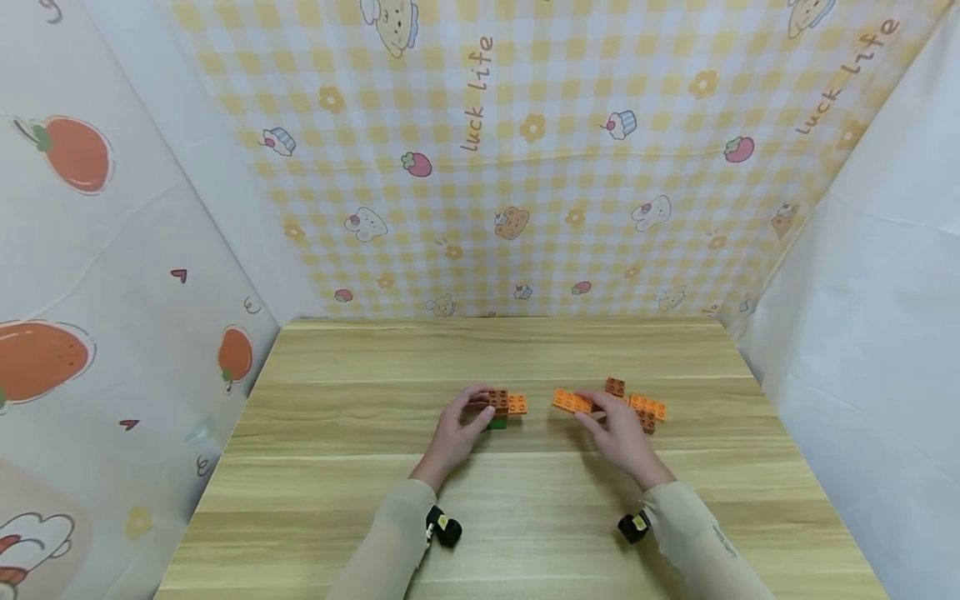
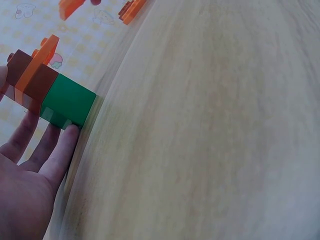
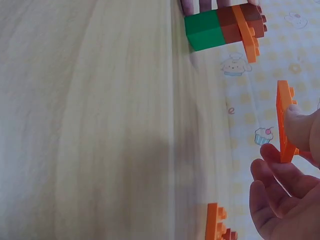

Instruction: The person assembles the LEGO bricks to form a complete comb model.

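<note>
My left hand (image 1: pixel 456 427) grips a small upright stack of toy building bricks by its left side, thumb near the top and fingers along the side. At the bottom is a green brick (image 2: pixel 69 101), standing on the table. Above it come a brown brick (image 2: pixel 40 84), an orange plate (image 3: pixel 245 37) jutting out to the right, and another brown brick (image 1: pixel 498 398) on top. To the right, my right hand (image 1: pixel 621 432) pinches a flat orange studded plate (image 1: pixel 570 402) between thumb and fingers. That plate is held up off the table, apart from the stack.
Beyond and beside my right hand lie loose pieces: a small brown brick (image 1: pixel 616 386), an orange plate (image 1: pixel 649 407) and a brown brick (image 1: pixel 647 422). The wooden table (image 1: pixel 360 367) ends at a checked cloth backdrop (image 1: pixel 465 267), with cloth walls at both sides.
</note>
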`<state>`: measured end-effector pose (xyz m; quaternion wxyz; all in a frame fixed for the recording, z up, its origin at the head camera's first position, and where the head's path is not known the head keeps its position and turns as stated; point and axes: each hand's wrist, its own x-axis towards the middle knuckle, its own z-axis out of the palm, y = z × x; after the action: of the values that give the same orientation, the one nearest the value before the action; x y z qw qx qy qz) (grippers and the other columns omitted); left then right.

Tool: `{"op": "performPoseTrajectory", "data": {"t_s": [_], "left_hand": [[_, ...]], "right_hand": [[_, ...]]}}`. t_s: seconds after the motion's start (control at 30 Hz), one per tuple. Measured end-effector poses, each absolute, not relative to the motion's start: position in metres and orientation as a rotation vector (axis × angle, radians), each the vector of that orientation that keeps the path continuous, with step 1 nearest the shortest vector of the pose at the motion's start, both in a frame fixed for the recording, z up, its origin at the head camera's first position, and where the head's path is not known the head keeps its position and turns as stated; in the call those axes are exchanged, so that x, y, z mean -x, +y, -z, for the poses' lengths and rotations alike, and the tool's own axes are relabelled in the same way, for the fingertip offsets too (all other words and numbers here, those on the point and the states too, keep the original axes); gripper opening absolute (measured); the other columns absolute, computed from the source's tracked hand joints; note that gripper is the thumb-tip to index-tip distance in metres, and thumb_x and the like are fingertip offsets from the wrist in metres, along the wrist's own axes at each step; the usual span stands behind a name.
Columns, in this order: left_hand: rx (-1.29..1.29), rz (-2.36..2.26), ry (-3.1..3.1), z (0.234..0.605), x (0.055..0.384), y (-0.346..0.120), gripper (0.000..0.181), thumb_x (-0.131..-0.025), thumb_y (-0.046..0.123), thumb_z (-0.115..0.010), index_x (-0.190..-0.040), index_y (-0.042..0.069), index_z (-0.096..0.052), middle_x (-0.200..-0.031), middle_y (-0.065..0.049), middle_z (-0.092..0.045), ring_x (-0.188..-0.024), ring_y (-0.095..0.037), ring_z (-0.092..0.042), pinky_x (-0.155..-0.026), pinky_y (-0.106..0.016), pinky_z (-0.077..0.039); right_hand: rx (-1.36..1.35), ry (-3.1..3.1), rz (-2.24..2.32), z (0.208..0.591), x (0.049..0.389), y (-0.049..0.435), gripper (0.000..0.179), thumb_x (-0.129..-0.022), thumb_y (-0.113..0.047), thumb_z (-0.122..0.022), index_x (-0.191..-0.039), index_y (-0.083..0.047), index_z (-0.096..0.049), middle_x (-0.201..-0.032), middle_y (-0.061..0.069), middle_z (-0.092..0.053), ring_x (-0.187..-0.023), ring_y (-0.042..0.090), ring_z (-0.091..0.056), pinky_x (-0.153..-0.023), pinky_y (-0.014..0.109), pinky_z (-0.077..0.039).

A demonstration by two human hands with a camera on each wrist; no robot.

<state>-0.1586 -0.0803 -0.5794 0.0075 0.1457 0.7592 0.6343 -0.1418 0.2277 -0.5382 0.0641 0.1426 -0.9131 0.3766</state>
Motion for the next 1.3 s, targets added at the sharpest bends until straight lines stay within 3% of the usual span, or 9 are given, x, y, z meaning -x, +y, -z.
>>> {"op": "performPoseTrajectory", "data": {"t_s": [0.33, 0.57, 0.77, 1.07, 1.3], "left_hand": [[-0.461, -1.996, 2.374, 0.579, 0.158, -0.079, 0.04, -0.107, 0.023, -0.064, -0.143, 0.008, -0.059, -0.131, -0.008, -0.066, -0.126, -0.03, -0.061, -0.111, -0.058, -0.044], [-0.439, -1.999, 2.367, 0.577, 0.156, -0.079, 0.039, -0.107, 0.023, -0.064, -0.143, 0.009, -0.059, -0.132, -0.007, -0.066, -0.127, -0.03, -0.061, -0.111, -0.057, -0.044], [-0.429, -2.0, 2.361, 0.577, 0.156, -0.078, 0.04, -0.107, 0.023, -0.064, -0.144, 0.009, -0.059, -0.132, -0.007, -0.065, -0.127, -0.03, -0.06, -0.112, -0.056, -0.043], [-0.445, -2.06, 2.331, 0.577, 0.156, -0.078, 0.038, -0.106, 0.017, -0.065, -0.142, 0.009, -0.06, -0.132, -0.012, -0.065, -0.127, -0.036, -0.059, -0.112, -0.062, -0.041], [-0.463, -2.014, 2.376, 0.577, 0.155, -0.078, 0.038, -0.107, 0.02, -0.063, -0.144, 0.011, -0.059, -0.133, -0.009, -0.065, -0.127, -0.032, -0.06, -0.111, -0.058, -0.044]], "right_hand": [[-0.487, -2.738, -1.154, 0.528, 0.147, 0.212, 0.038, -0.1, -0.015, -0.074, -0.136, -0.007, -0.068, -0.118, 0.008, -0.074, -0.103, 0.024, -0.07, -0.08, 0.038, -0.062], [-0.542, -2.746, -1.19, 0.523, 0.15, 0.202, 0.041, -0.102, -0.018, -0.071, -0.141, -0.007, -0.065, -0.13, 0.01, -0.07, -0.112, 0.028, -0.067, -0.084, 0.042, -0.061], [-0.599, -2.722, -1.197, 0.522, 0.154, 0.194, 0.041, -0.101, -0.018, -0.072, -0.14, -0.008, -0.066, -0.13, 0.009, -0.071, -0.109, 0.025, -0.068, -0.083, 0.039, -0.061], [-0.635, -2.734, -1.196, 0.521, 0.155, 0.185, 0.041, -0.102, -0.018, -0.071, -0.141, -0.007, -0.065, -0.133, 0.009, -0.07, -0.111, 0.025, -0.067, -0.086, 0.046, -0.06], [-0.701, -2.708, -1.191, 0.52, 0.159, 0.177, 0.038, -0.102, -0.016, -0.071, -0.138, -0.007, -0.066, -0.13, 0.012, -0.071, -0.11, 0.026, -0.068, -0.086, 0.048, -0.06]]}}
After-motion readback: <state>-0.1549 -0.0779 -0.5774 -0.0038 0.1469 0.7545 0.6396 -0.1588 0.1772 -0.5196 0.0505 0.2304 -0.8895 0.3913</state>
